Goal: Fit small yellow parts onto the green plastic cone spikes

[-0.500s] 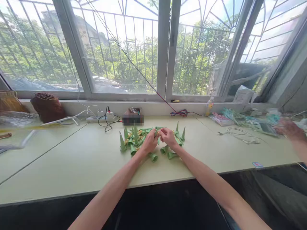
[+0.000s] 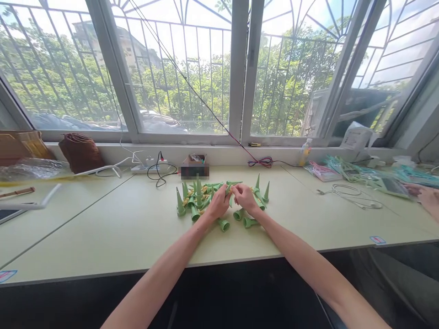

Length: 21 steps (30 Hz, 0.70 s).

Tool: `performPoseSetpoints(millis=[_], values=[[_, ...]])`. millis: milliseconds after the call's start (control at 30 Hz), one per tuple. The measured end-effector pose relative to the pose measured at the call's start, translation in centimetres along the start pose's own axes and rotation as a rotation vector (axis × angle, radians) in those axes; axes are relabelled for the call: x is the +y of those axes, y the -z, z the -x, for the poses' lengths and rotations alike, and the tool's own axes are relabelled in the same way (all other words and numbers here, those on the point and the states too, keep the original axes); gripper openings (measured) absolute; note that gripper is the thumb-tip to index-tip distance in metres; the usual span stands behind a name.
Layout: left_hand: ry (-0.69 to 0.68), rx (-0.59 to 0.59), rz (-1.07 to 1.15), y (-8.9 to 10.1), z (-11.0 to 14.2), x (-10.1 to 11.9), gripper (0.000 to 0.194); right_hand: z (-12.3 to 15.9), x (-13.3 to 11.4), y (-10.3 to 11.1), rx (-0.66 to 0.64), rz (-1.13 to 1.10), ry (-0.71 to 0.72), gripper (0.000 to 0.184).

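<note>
Fingers curled, my left hand (image 2: 218, 203) grips a green cone (image 2: 228, 188), whose lower part is hidden by the hand. My right hand (image 2: 244, 197) meets it from the right, thumb and fingertips pinched against the cone's end; a small yellowish piece seems to show between the fingertips. Around both hands lie several more green cones, some standing point up like the upright cone (image 2: 180, 204), others on their sides with hollow ends showing, such as the lying cone (image 2: 224, 225). Yellowish bits (image 2: 187, 200) are scattered among the cones on the left.
The pale table (image 2: 113, 228) runs below the window. Toward the back stand a power strip (image 2: 144, 168), a small box (image 2: 194, 167) and a bottle (image 2: 304, 153). A white cable (image 2: 350, 196) and bagged items (image 2: 380, 180) lie right, near another person's hand (image 2: 430, 199).
The view has shifted slightly, moving everything a little to the right in the picture. My hands stay together at the cone. The other person's blurred hand at the right has come down onto the bagged items.
</note>
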<state>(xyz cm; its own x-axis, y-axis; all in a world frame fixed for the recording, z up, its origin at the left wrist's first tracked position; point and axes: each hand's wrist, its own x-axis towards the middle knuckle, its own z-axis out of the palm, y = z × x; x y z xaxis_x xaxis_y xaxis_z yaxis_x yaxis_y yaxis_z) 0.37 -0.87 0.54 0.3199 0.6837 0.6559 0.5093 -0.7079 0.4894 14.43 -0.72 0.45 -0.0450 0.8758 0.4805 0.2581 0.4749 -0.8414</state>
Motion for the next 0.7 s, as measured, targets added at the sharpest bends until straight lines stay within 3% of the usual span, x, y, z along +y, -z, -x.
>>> performPoseSetpoints(millis=[200,467,700], values=[[0.005,-0.014,0.032,-0.33,0.07,-0.2,0.014,-0.06,0.22,0.21,0.018,0.068,-0.002,0.047],[0.035,-0.008,0.026,-0.34,0.04,-0.47,0.013,0.13,-0.12,0.05,-0.011,-0.047,0.033,0.027],[0.033,-0.016,0.023,-0.46,0.12,-0.86,0.014,0.21,-0.24,0.13,-0.013,-0.035,0.029,0.027]])
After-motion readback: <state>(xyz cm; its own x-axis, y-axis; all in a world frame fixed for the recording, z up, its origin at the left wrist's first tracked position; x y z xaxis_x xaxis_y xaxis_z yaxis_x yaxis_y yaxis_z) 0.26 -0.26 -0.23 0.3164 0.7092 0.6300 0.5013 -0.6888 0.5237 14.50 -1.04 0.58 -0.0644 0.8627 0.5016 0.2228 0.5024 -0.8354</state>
